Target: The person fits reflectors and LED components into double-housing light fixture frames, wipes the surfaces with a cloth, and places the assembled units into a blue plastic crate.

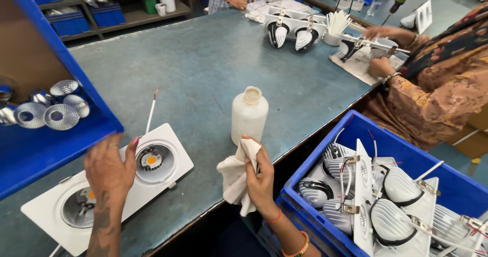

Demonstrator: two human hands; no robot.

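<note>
A person's left hand (109, 169) rests flat on a white twin downlight fitting (109, 186) lying on a blue-grey worktable (203, 69), while the right hand (260, 178) grips a crumpled white cloth (235, 177) just in front of a white plastic bottle (249, 114) (its cap is off). To the left of the bottle a blue tray (56, 135) holds shiny silver reflectors (48, 107); to its right a blue crate (401, 150) is packed with white finned lamp housings (391, 206). Beyond the bottle, across the table, a co-worker's hands (381, 49) handle similar fittings.
</note>
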